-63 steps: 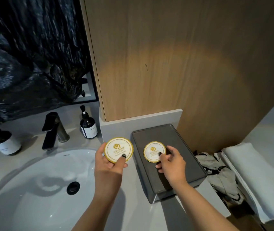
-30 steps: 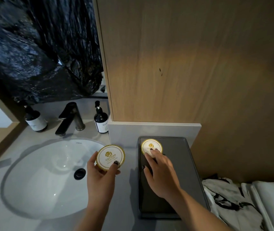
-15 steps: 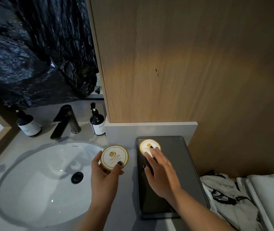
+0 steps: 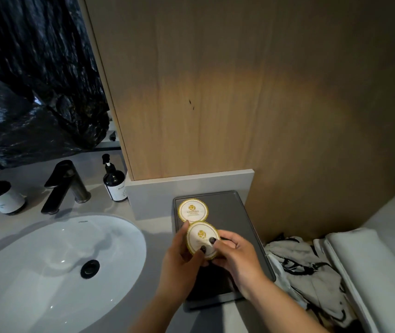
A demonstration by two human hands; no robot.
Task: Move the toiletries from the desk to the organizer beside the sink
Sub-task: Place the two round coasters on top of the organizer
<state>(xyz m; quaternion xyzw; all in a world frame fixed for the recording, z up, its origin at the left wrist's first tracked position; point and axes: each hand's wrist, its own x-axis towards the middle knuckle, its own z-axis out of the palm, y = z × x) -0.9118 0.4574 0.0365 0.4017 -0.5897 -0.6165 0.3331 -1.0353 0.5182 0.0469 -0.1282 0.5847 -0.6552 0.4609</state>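
A dark grey tray organizer (image 4: 235, 212) lies on the counter right of the sink. One round white disc with a gold scalloped rim (image 4: 193, 210) rests flat in the tray's far left corner. A second disc of the same kind (image 4: 200, 237) hovers just in front of it, above the tray. My left hand (image 4: 179, 263) grips this second disc from the left and below. My right hand (image 4: 236, 254) pinches its right edge, with thumb on the disc's face.
A white oval sink (image 4: 47, 267) with a black drain fills the lower left. Behind it stand a black faucet (image 4: 63, 186) and two dark pump bottles (image 4: 114, 180), (image 4: 2, 197). Wood panelling rises behind the tray. Crumpled cloth (image 4: 307, 272) and a white towel (image 4: 371, 272) lie at right.
My right hand left the disc lying in the tray and came back. My left hand carried the second disc rightward over the tray, where both hands now hold it.
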